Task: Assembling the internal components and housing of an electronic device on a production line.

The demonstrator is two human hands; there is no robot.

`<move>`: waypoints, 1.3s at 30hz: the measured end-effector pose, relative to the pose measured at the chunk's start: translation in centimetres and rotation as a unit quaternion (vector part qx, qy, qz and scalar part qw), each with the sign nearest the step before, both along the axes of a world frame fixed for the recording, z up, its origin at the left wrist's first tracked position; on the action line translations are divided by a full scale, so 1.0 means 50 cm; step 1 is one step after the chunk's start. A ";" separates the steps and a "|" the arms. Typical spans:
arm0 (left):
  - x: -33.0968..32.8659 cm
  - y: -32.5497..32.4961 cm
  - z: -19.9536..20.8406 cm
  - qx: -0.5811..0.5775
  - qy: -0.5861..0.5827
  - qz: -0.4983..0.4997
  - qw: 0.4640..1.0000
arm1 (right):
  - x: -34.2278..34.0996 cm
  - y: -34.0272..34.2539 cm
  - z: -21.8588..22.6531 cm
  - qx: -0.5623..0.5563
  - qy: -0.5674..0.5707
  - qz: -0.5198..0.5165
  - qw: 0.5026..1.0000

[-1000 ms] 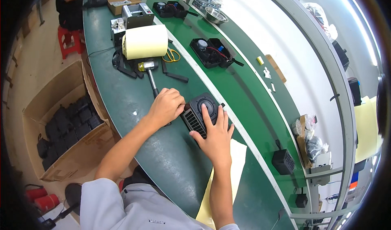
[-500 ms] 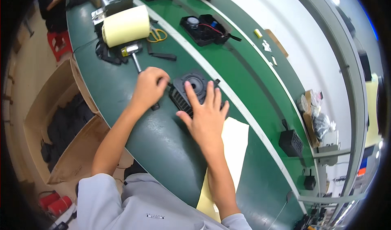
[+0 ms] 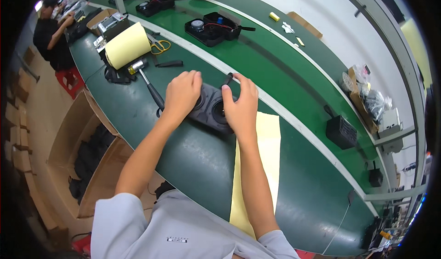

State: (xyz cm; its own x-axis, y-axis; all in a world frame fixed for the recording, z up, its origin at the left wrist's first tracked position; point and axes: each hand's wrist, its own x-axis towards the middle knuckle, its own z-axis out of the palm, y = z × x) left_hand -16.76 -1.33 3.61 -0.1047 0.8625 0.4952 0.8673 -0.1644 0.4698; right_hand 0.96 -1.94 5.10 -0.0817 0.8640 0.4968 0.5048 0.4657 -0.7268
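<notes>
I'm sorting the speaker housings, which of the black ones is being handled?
The black housing under both hands at the near green bench edge; the other two black ones sit untouched farther back.

Light grey short-sleeved shirt, small dark chest print, bare forearms

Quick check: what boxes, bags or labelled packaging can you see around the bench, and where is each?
Cardboard box: far left of bench, open, brown.
Cardboard cartons: floor left of bench, open, brown, holding black parts.
Plastic bags: right shelf, clear, crumpled.
Flat carton: far side, brown.
</notes>
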 end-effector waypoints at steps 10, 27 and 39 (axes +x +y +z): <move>-0.087 -0.039 -0.011 -0.271 -0.610 -0.242 0.705 | 0.062 0.001 0.015 -0.258 -0.049 0.200 0.944; -0.086 -0.037 -0.042 -0.160 -0.510 -0.132 0.834 | 0.046 0.010 -0.136 -0.292 0.341 0.144 0.882; -0.075 -0.024 0.107 -0.316 0.006 -0.325 0.891 | 0.098 0.023 -0.127 -0.229 0.285 0.323 0.873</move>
State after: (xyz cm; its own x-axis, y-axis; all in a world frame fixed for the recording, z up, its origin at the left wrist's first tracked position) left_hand -20.49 -2.55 8.95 0.5218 0.8455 -0.1137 0.6907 -0.3404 0.6380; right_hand 5.84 -0.78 -1.24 -0.4786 0.8472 0.2308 -0.2597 0.1145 -0.9589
